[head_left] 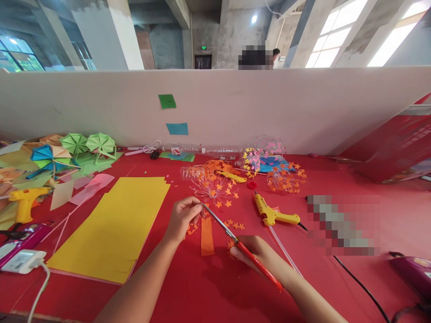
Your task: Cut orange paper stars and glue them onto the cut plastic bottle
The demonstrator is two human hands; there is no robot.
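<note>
My right hand (253,251) is closed around the red handles of a pair of scissors (247,253), seen edge-on. Their silver blades point up and left, with the tips at the fingers of my left hand (184,217). That hand is closed in a pinch; whatever lies between its fingertips is too small to make out. Just below the blades is an orange paper strip (207,237) on the red table (188,296). Small orange paper stars (235,225) are scattered beside the blades. Beyond my left hand, a cut clear plastic bottle (212,190) carries orange stars on its splayed strips.
Yellow paper sheets (114,224) are stacked at left, near green folded-paper umbrellas (101,142). A yellow glue gun (274,215) lies right of the scissors, another glue gun (27,202) at far left. Star-decorated bottles (286,179) stand before a white partition (235,107). A black cable (360,282) crosses the right side.
</note>
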